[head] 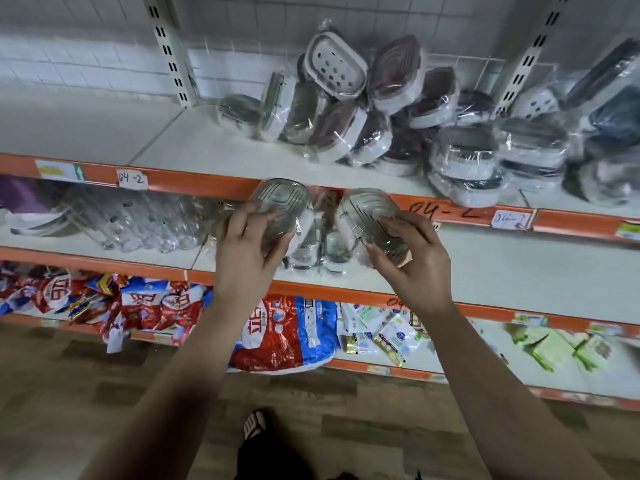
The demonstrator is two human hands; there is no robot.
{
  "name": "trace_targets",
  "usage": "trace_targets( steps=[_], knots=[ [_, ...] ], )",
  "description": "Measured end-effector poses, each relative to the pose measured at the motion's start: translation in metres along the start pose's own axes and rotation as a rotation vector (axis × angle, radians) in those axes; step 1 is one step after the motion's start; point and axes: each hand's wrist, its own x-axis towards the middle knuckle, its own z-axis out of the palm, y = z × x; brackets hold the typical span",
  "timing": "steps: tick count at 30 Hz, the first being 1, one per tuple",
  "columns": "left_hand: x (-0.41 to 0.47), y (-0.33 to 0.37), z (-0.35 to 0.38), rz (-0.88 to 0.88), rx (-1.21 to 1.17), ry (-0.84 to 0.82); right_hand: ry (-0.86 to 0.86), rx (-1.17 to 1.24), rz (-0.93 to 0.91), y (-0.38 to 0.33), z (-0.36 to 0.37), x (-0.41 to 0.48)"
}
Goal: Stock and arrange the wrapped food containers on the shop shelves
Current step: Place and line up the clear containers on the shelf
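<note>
Wrap seems slippery on the light, stiff left container (pixel 281 199), held in the curled left hand (pixel 242 251), and the right container (pixel 363 209), in the right hand (pixel 415 261), with the upper shelf (pixel 214 150) just above both grips, so pinching the rims looks safest.

Detergent bags (pixel 284 331); clear bottles (pixel 152 221) above

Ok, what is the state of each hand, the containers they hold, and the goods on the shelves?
left hand: grips the left container.
right hand: grips the right container.
left container: wrapped, held tilted in the air.
right container: wrapped, held tilted.
pile of containers: wrapped, heaped untidily on the top shelf.
detergent bag: lying on the lowest shelf, overhanging its edge.
</note>
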Motion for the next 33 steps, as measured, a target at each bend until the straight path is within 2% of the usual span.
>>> trace_targets(
  steps=[8, 15, 20, 25, 33],
  knots=[
    [-0.04, 0.027, 0.035, -0.078, -0.006, -0.184, -0.053, 0.009, 0.064, 0.043, -0.016, -0.048],
    [-0.055, 0.011, 0.101, -0.076, -0.08, -0.286, -0.15, -0.092, 0.187, 0.095, 0.015, -0.072],
    [-0.053, -0.005, 0.153, -0.076, -0.082, -0.345, -0.116, -0.138, 0.25, 0.138, 0.043, -0.078],
    [-0.027, -0.022, 0.212, -0.133, -0.066, -0.335, -0.108, -0.169, 0.261, 0.185, 0.079, -0.078],
    [0.031, -0.047, 0.303, -0.056, 0.061, -0.31, -0.104, -0.205, 0.279, 0.234, 0.116, -0.079]
  ],
)
